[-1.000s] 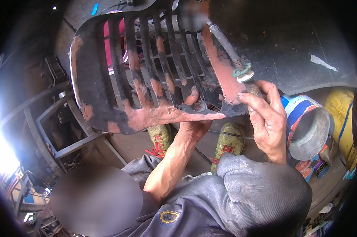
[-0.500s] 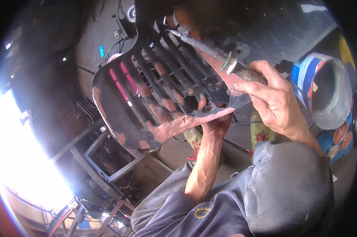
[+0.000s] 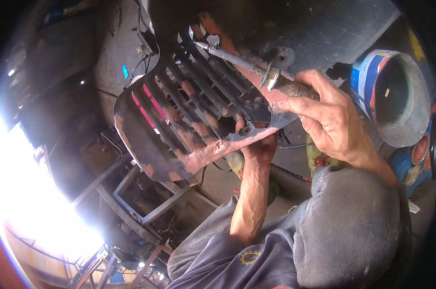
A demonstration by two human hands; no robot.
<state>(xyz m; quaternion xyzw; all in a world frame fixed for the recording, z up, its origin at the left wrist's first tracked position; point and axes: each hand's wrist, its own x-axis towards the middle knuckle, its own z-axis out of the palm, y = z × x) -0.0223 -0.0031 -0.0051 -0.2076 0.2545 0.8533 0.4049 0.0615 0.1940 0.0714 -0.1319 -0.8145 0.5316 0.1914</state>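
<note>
A black slotted plastic panel (image 3: 198,156) with pinkish patches fills the middle of the view, tilted in front of me. My left hand (image 3: 262,148) grips its lower edge from beneath, and some of the fingers show through the openings. In my right hand (image 3: 331,113) is a soldering iron (image 3: 239,60), held by its thick handle. A metal flange sits between handle and shaft, and the shaft lies over the slots, pointing to the upper left. Whether the tip touches the panel I cannot tell.
At the right an open bucket (image 3: 403,101) lies on its side, above blue cans (image 3: 410,173). A metal frame (image 3: 126,202) stands at lower left, near strong glare. My knee (image 3: 350,226) is close below my right hand. Cords run along the floor.
The soldering iron and my right hand have shifted slightly left. The panel appears a little farther left as well, while the whole view has moved somewhat. Both grips stay the same.
</note>
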